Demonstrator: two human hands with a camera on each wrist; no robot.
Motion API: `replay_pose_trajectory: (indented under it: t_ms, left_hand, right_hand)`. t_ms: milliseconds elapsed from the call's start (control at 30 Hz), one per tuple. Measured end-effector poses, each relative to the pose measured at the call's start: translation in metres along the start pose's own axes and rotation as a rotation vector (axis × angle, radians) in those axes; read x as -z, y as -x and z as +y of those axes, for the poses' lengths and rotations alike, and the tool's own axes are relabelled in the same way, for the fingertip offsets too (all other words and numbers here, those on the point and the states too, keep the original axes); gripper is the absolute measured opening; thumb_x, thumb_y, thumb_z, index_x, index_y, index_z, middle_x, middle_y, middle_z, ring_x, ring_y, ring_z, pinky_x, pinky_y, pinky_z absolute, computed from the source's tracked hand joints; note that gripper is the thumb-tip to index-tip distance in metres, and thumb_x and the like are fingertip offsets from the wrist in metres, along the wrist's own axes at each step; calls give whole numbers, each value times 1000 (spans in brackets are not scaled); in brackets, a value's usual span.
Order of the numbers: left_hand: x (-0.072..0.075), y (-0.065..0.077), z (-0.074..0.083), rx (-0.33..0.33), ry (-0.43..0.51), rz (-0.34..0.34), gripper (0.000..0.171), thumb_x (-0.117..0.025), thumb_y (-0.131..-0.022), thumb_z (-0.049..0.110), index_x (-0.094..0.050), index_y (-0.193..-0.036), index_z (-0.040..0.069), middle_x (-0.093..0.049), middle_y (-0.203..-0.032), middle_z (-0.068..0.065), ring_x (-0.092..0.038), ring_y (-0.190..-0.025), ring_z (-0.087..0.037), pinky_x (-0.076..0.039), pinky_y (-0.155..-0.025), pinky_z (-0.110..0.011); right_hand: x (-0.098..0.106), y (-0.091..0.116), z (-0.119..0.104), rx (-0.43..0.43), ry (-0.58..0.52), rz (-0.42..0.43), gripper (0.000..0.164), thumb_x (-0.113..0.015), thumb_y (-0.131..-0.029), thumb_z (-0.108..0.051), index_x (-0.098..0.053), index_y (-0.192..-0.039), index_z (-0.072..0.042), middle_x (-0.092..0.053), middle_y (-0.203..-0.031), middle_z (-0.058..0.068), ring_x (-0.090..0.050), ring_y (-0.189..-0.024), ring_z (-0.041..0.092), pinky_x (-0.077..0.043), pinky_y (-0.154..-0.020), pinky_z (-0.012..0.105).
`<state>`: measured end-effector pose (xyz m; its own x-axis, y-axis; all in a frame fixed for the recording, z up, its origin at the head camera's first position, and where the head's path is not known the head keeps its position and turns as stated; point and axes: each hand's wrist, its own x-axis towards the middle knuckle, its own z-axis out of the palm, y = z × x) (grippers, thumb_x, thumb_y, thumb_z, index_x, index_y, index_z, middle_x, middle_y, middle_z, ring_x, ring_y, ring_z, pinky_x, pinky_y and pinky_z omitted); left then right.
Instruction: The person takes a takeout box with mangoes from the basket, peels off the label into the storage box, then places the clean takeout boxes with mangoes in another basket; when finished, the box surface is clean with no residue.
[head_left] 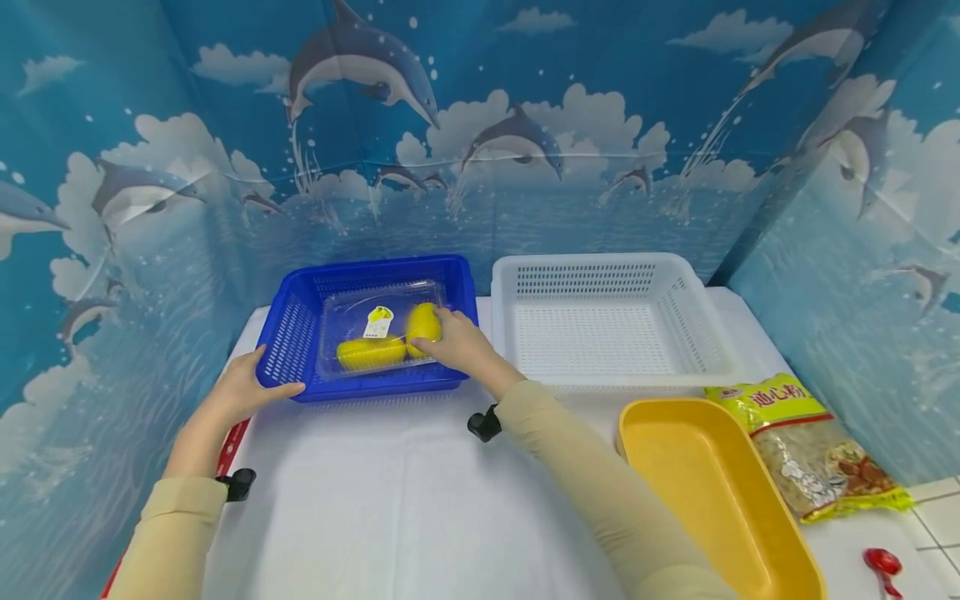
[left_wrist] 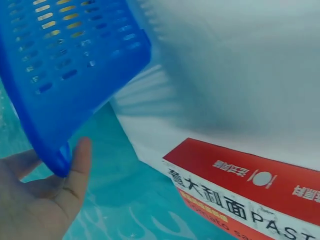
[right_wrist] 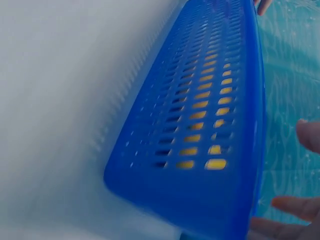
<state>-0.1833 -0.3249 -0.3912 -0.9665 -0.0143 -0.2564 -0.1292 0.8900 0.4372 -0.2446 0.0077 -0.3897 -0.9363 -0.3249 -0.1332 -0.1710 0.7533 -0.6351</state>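
A blue slotted basket [head_left: 300, 333] stands at the back left of the white table. In it lies a clear plastic box [head_left: 348, 308] with a fruit label and smooth yellow fruits [head_left: 371, 353] inside. My left hand [head_left: 240, 387] holds the basket's near left corner; the left wrist view shows its thumb and fingers [left_wrist: 80, 162] on either side of the rim. Over the box's right part is my right hand [head_left: 461, 337], fingertips at the right-hand yellow fruit. Its thumb and fingers [right_wrist: 295, 206] stand apart in the right wrist view, with no fruit visible between them.
A white slotted basket [head_left: 708, 333] stands right of the blue one. Nearer are a yellow tray [head_left: 690, 475], a noodle bag [head_left: 817, 458] and a red spoon [head_left: 883, 562]. A red pasta box [left_wrist: 240, 190] lies at the left edge. A dolphin-print curtain [head_left: 480, 217] surrounds the table.
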Motion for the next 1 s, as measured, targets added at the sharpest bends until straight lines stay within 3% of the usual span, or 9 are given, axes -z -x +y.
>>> replay_pose_trajectory:
  t_ms: [267,467,600,700,800,933,1000]
  left_hand:
    - [-4,-2,-1,81,29,-32,121,-64,-85,64,4,-152,-11,-9,-150,-47,-17,-136,-64,-24,-109,-73]
    - [1,-3,-3,41,42,-38,116,-67,-87,56,0,-151,-14,-11,-150,-47,-17,-137,-62,-25,-111,-71]
    - [2,-1,-5,45,53,-54,116,-67,-87,58,-1,-152,-13,-11,-152,-45,-15,-139,-62,-23,-111,-71]
    - [2,-1,-5,54,48,-62,117,-66,-86,60,-1,-152,-12,-10,-152,-44,-15,-139,-62,-23,-111,-72]
    - [1,-2,-5,57,49,-62,115,-66,-87,57,-1,-153,-11,-10,-153,-44,-15,-138,-62,-22,-111,-72]
    - [1,-3,-6,54,71,-51,112,-67,-89,53,0,-153,-9,-9,-154,-42,-14,-139,-61,-21,-111,-72]
    - [1,-2,-8,51,81,-45,112,-67,-89,53,0,-153,-9,-8,-154,-42,-13,-140,-61,-21,-111,-72]
  right_hand:
    - [-10,-4,-5,-122,-96,-27,83,-61,-96,-41,-21,-155,0,-46,-147,24,-51,-130,38,-47,-106,50]
    - [-16,-10,-8,-205,-167,10,79,-58,-99,-33,-15,-156,2,-45,-147,26,-53,-128,39,-47,-107,50]
    - [-20,-14,-11,-254,-198,65,73,-58,-100,-27,-17,-155,0,-56,-135,26,-63,-111,36,-54,-96,47]
    - [-24,-15,-14,-289,-207,76,78,-59,-99,-28,-13,-155,2,-61,-127,26,-66,-102,35,-57,-90,45]
    - [-24,-16,-15,-331,-245,49,89,-63,-97,-33,-8,-156,4,-57,-134,27,-68,-102,34,-56,-93,43]
    - [-19,-17,-12,-333,-338,3,83,-65,-94,-36,-24,-151,8,-51,-141,25,-70,-94,30,-57,-93,40]
    - [-14,-16,-11,-314,-420,-10,69,-66,-94,-33,-40,-141,9,-54,-135,22,-72,-89,29,-59,-88,39]
